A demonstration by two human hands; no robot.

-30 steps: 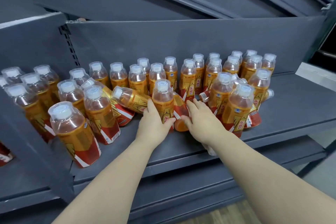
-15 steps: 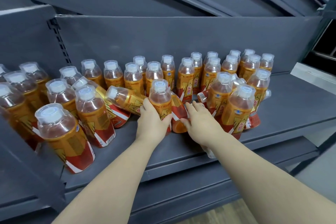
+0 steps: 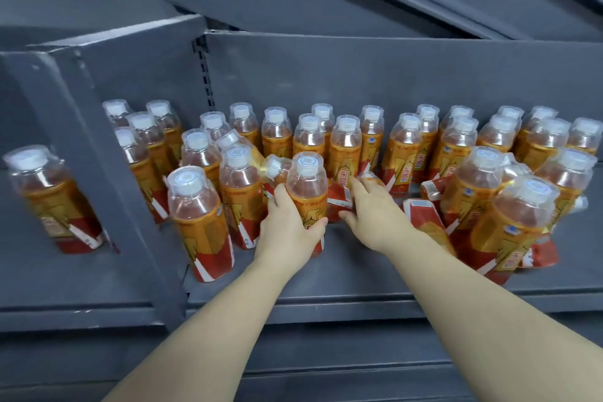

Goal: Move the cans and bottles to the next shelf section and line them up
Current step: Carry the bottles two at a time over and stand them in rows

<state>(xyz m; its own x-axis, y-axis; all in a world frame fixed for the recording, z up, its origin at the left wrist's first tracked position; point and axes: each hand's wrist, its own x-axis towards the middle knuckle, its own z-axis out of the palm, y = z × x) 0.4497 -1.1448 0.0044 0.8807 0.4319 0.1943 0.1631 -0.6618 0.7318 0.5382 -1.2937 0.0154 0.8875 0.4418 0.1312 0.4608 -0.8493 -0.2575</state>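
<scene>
The left hand [image 3: 288, 228] has its grip closed round an upright clear plastic bottle with a white cap and an orange-and-red label [image 3: 307, 188]. The fingers wrap the left side of the label and the thumb presses its front, low down. This bottle stands on the dark grey metal shelf [image 3: 359, 274], near the middle of the crowd.

Just to its right, the right hand [image 3: 375, 215] reaches onto a toppled bottle of the same kind [image 3: 338, 201]. The thumb is under the bottle's red end and the fingers lie fairly straight over the top, so the grip is narrow and closes on the bottle.

A tilted bottle [image 3: 273, 166] leans behind the left hand's fingers, its cap pointing up and left. Another fallen bottle [image 3: 424, 222] lies beside the right forearm.

Many matching upright bottles [image 3: 346, 143] fill the back of the shelf in loose rows, against the grey back panel [image 3: 359, 75]. Two large ones stand nearer the front, one at the left [image 3: 199, 222] and one at the right [image 3: 515, 228].

A slanted grey metal bracket [image 3: 98, 173] separates this section from the one to the left. There a lone bottle [image 3: 49, 199] stands, with a few more behind the bracket.
</scene>
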